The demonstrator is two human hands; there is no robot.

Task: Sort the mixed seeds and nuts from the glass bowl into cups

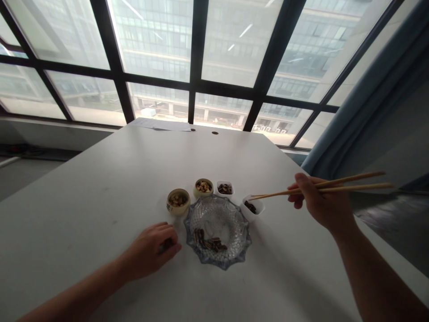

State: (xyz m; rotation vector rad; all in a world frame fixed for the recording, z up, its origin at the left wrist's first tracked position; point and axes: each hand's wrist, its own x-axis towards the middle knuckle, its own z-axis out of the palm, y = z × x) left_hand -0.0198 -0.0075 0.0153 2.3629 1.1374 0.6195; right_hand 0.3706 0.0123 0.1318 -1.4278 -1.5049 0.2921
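My right hand [317, 201] grips a pair of wooden chopsticks [348, 182]. Their tips reach into the rim area of a white bowl [259, 211] holding dark seeds [250, 206]; whether they pinch a seed is too small to tell. On the table, beside the glass plate [231, 228], rests my left hand [152, 246], its fingers curled and nothing visible in them. The scalloped plate carries several striped sunflower seeds [212, 243] on its left lower part.
Behind the plate stand a small cream bowl of brownish nuts [178, 200], another bowl of pale nuts [204, 186] and a white bowl of striped seeds [225, 189]. Papers [161, 124] lie at the white table's far edge, below windows. A blue curtain [362, 98] hangs right.
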